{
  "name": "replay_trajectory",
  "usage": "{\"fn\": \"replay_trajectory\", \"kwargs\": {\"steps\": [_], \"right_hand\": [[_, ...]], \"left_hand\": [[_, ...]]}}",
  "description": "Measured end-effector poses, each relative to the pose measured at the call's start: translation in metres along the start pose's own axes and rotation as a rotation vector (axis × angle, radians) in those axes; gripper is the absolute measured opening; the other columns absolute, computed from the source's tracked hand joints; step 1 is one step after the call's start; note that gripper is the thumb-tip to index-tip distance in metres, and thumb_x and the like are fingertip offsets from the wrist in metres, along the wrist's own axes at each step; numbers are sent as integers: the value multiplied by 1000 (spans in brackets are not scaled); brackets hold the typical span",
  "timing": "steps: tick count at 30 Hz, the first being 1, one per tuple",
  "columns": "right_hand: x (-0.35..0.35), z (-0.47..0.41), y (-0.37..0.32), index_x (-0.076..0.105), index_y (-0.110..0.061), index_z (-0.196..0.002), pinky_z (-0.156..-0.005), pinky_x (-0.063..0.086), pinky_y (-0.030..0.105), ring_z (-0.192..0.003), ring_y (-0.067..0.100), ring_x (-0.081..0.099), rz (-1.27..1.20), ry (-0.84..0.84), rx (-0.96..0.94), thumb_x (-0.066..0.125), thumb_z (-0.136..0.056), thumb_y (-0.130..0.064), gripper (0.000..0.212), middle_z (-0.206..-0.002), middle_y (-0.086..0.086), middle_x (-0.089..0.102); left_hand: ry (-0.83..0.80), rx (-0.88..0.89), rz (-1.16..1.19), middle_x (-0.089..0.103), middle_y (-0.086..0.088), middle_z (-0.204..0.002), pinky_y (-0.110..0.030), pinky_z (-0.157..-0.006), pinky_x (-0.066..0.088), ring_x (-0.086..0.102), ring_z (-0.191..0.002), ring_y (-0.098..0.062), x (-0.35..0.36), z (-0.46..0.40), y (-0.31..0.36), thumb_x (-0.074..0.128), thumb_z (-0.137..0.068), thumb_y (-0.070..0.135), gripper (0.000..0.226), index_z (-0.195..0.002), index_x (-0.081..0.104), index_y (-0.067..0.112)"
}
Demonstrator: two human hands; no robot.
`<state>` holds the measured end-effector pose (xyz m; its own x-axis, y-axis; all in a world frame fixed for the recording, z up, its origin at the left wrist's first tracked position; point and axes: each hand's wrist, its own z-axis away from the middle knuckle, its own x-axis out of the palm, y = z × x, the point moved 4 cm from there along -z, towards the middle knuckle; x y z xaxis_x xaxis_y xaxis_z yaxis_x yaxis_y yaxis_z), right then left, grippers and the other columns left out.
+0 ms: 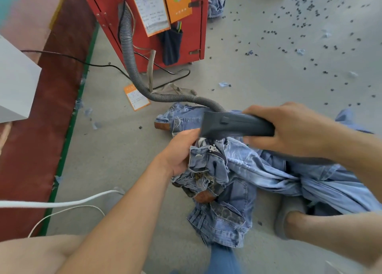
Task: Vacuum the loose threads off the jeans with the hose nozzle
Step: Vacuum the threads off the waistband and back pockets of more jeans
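Vacuuming under way: right hand (293, 129) fingers wrapped round nozzle (235, 124), mouth at jeans (237, 170) zipper; left hand (179, 151) fingers clutch waistband. Next: sweep nozzle along fly.

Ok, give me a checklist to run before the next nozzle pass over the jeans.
1. Right hand grips the nozzle: ok.
2. Left hand holds the jeans at the waistband: ok.
3. Nozzle mouth at the fabric by the zipper: ok.
4. Hose runs unkinked to the red machine: ok.
5. Suction on: cannot tell.
6. Fabric flat under the nozzle: not ok, bunched.
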<state>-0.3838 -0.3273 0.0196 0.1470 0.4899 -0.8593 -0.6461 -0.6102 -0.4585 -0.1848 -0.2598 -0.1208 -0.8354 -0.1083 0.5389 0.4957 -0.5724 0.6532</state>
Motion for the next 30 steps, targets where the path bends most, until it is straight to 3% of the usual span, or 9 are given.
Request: {"fn": "replay_trajectory", "kwargs": {"steps": [2,6,10,15,19,24,28,30], "right_hand": [[0,-6,-6,56,-53,-114,-56,46,18,-68,0,64,-47,36,-23,65,-89,-56,26,-84,-32,65],[-22,3,6,56,-54,-103,-56,44,9,-73,-12,63,-49,58,-1,66,-84,-55,21,-83,-38,64],[-15,7,11,61,-49,-103,-58,42,20,-73,-6,64,-44,-39,55,65,-83,-59,23,-83,-32,67],[-9,-10,-5,57,-46,-92,-54,43,10,-60,-4,62,-138,44,25,70,-92,-47,13,-74,-32,64],[-36,7,12,62,-49,-96,-37,42,17,-37,6,57,-253,28,86,71,-86,-51,14,-56,-12,65],[-13,7,10,63,-44,-106,-57,43,23,-70,-2,64,-6,-70,89,63,-82,-62,30,-84,-28,67],[-2,-6,-8,59,-47,-99,-56,45,15,-68,-5,63,-85,1,50,66,-89,-56,15,-82,-35,63],[-10,-2,-3,57,-49,-92,-49,41,17,-64,-4,63,-101,78,87,67,-89,-55,12,-76,-33,65]], "left_hand": [[-15,13,-3,70,-26,-118,-51,-96,56,70,-103,-36,3,0,1,63,-97,26,38,-122,69,-3],[-8,38,-9,75,-20,-111,-40,-82,60,74,-98,-31,1,2,8,60,-102,33,31,-109,78,8],[-27,36,-9,75,-20,-109,-37,-78,61,74,-94,-28,0,3,6,52,-107,31,35,-113,77,7],[-17,29,13,70,-24,-120,-48,-94,57,70,-103,-33,-2,4,1,57,-103,28,35,-122,71,3],[-13,76,34,70,-23,-125,-45,-93,60,71,-107,-32,-5,6,8,53,-105,29,39,-128,68,1],[9,92,-14,71,-22,-123,-47,-99,54,70,-107,-31,-5,5,6,54,-104,30,38,-127,70,3],[-2,129,-45,62,-23,-138,-58,-118,36,56,-132,-40,-12,5,6,54,-104,31,43,-136,64,4],[-13,140,-34,66,-20,-133,-57,-112,42,60,-126,-38,-15,7,10,61,-99,32,40,-130,68,7]]}}
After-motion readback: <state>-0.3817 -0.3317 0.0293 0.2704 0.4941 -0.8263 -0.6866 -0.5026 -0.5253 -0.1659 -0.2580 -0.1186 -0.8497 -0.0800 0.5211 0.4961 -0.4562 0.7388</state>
